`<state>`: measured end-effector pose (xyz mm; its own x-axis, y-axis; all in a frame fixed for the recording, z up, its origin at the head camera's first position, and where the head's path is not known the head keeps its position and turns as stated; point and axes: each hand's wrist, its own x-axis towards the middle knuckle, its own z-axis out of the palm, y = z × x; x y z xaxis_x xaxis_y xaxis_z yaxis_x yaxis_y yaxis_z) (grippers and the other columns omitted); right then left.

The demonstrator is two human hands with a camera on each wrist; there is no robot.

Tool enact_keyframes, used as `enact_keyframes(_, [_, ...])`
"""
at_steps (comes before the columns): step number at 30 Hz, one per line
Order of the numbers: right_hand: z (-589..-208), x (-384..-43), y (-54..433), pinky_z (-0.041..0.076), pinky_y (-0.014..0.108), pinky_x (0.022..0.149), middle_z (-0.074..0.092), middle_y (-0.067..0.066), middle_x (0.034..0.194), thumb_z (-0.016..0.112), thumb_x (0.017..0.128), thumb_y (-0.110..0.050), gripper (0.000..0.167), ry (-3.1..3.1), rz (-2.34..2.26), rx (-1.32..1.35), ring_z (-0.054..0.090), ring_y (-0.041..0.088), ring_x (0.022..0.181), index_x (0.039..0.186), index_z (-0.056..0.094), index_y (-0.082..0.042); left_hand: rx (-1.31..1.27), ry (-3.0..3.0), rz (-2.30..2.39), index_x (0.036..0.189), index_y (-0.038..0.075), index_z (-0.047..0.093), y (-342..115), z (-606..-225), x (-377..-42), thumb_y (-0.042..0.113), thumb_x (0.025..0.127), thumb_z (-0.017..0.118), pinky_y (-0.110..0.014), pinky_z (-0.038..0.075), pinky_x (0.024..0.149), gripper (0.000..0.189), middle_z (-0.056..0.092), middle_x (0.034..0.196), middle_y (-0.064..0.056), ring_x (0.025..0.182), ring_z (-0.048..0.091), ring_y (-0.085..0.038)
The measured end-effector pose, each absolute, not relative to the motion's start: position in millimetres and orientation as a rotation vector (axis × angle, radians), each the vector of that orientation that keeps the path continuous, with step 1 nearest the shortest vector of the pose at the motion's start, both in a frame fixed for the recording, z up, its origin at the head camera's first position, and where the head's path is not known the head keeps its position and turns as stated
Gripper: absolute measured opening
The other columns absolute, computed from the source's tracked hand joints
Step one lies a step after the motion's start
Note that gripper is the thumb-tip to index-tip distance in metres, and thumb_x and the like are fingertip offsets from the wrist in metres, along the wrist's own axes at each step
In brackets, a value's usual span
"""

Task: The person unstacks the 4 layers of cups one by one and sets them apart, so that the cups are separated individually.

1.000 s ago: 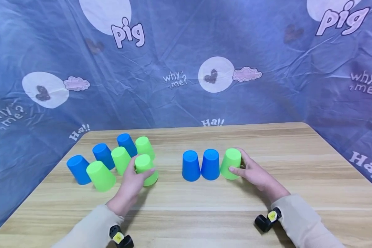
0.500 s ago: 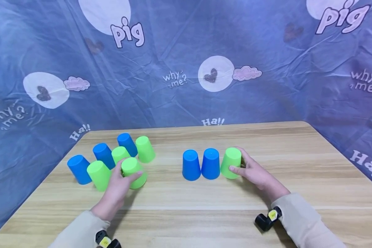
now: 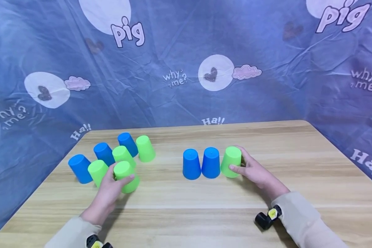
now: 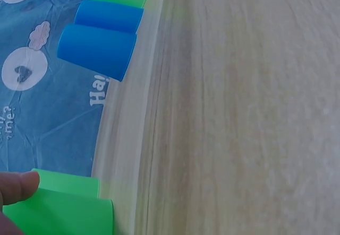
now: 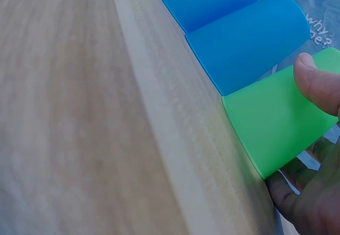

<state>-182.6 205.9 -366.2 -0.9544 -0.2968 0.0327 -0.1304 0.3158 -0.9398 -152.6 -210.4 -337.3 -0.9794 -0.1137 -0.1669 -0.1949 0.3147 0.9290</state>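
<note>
My left hand grips an upside-down green cup, thumb on its near side; the fingers behind it are mostly hidden. Just left of that hand is another green cup, partly covered by it. My right hand holds a green cup around its right side, with the thumb across the front. That cup ends a row with two blue cups, the middle one right beside it and the other further left. All stand mouth down on the table.
Behind my left hand stand two green cups, one nearer and one farther back. Three blue cups form a slanting line at left: front, middle and back. A blue printed cloth hangs behind the wooden table.
My left hand has moved left and toward me with its green cup, from near the back green cups to beside the front green one. My right hand stays on its cup.
</note>
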Motion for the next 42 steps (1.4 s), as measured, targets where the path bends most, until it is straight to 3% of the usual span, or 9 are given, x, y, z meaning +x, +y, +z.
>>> enact_keyframes(8, [-365,-182,207,0.009,0.07,0.101,0.034,0.027,0.137,0.06,0.088,-0.016,0.071,2.414,-1.723,-0.388,0.024,0.048,0.13,0.145,0.017,-0.008,-0.287,2.491,1.739,0.145,0.006,0.017,-213,-338,-153,0.013,0.087,0.06,-0.057,0.019,0.106,0.072,0.025,0.145,-0.02,0.132,0.023,-0.037])
enact_keyframes(15, [-367,-183,206,0.009,0.07,0.101,0.034,0.028,0.137,0.06,0.088,-0.016,0.072,2.395,-1.733,-0.382,0.023,0.049,0.13,0.145,0.017,-0.007,-0.281,2.617,1.672,0.148,0.01,0.011,-212,-324,-150,0.012,0.084,0.066,-0.055,0.021,0.108,0.085,0.014,0.151,-0.02,0.137,0.016,-0.038])
enact_keyframes(23, [-366,-182,206,0.007,0.071,0.101,0.032,0.028,0.139,0.06,0.088,-0.016,0.072,2.405,-1.728,-0.369,0.019,0.05,0.132,0.145,0.017,-0.008,-0.048,3.075,1.567,0.143,0.014,0.029,-192,-292,-140,0.014,0.082,0.069,-0.059,0.026,0.104,0.073,0.03,0.148,-0.011,0.137,0.022,-0.033])
enact_keyframes(30, [-367,-182,205,0.007,0.071,0.1,0.033,0.028,0.138,0.061,0.088,-0.016,0.072,2.409,-1.734,-0.368,0.019,0.049,0.132,0.145,0.018,-0.008,0.253,3.178,1.67,0.133,0.009,0.043,-164,-288,-137,0.001,0.076,0.07,-0.056,0.03,0.103,0.063,0.036,0.143,-0.01,0.135,0.029,-0.03])
enact_keyframes(36, [-368,-183,205,0.007,0.07,0.101,0.034,0.028,0.137,0.061,0.088,-0.016,0.072,2.411,-1.734,-0.364,0.019,0.049,0.132,0.145,0.017,-0.008,0.371,3.077,1.809,0.132,0.007,0.043,-138,-297,-142,0.001,0.077,0.071,-0.05,0.028,0.107,0.062,0.04,0.141,-0.009,0.134,0.031,-0.026])
enact_keyframes(42, [-368,-183,206,0.008,0.07,0.101,0.034,0.028,0.138,0.06,0.088,-0.017,0.072,2.416,-1.73,-0.363,0.019,0.049,0.132,0.145,0.017,-0.008,0.368,2.834,1.939,0.138,0.008,0.035,-111,-305,-149,0.005,0.079,0.071,-0.042,0.021,0.113,0.069,0.035,0.144,-0.009,0.136,0.027,-0.025])
